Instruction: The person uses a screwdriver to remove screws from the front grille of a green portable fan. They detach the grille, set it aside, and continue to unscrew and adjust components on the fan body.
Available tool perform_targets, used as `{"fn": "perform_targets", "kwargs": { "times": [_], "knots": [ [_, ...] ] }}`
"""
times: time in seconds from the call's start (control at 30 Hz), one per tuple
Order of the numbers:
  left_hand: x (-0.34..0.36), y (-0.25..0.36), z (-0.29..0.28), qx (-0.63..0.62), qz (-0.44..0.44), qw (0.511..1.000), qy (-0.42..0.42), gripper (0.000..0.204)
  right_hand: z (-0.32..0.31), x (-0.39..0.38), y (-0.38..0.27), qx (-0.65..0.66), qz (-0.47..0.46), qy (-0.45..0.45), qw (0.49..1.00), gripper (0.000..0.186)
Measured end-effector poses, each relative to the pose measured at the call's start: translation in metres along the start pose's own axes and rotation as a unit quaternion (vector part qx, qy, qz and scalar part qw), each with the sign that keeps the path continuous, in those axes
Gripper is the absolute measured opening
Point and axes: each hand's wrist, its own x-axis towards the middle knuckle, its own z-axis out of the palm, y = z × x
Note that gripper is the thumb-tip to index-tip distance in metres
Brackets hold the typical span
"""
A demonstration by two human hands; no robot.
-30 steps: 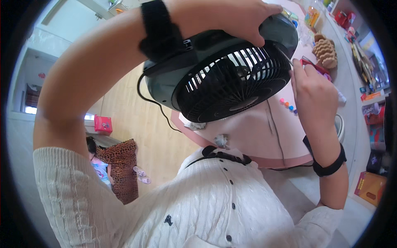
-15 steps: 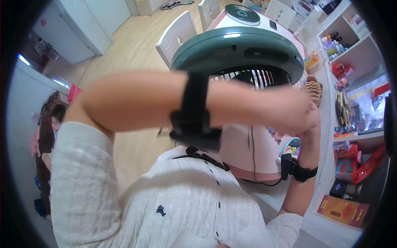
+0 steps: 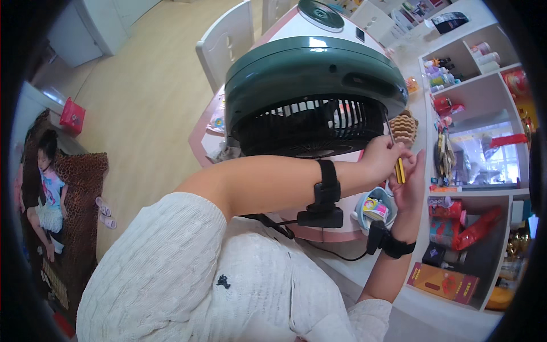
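Observation:
A green fan housing (image 3: 316,68) with a black slatted grille (image 3: 302,128) is tilted over the pink-edged table (image 3: 199,137). My left hand (image 3: 380,158), its forearm crossing in front of the fan, pinches a screwdriver (image 3: 400,171) with a yellow-and-black handle. The metal shaft rises toward the grille's right edge; where its tip sits is unclear. My right hand (image 3: 409,188) is just right of and below the handle, palm up, with fingers apart and partly raised beside it. A light-blue container (image 3: 364,222) with colourful items lies below my hands.
A person (image 3: 48,182) lies on a leopard-print mat (image 3: 88,176) at left. A white chair (image 3: 225,45) stands behind the table, which bears a round green grille (image 3: 320,12) and dark phone (image 3: 360,34). Wavy tan objects (image 3: 403,128) and a crowded shelf unit (image 3: 473,194) are at right.
My left hand has come down from the fan's top onto the screwdriver. My right hand, earlier gripping the tool, has loosened and moved lower. The view has shifted, showing more of the room.

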Motion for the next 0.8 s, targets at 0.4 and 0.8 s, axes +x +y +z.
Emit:
{"fn": "perform_targets", "kwargs": {
  "times": [0.4,0.8],
  "knots": [
    [0.006,0.002,-0.007,0.050,-0.004,0.999,0.010,0.025,0.026,-0.017,0.020,-0.007,-0.017,0.055,0.998,0.044],
    [-0.082,0.175,-0.061,0.745,0.478,0.465,0.006,0.049,0.014,-0.021,0.017,0.073,-0.013,0.055,0.996,0.045]
  ]
}}
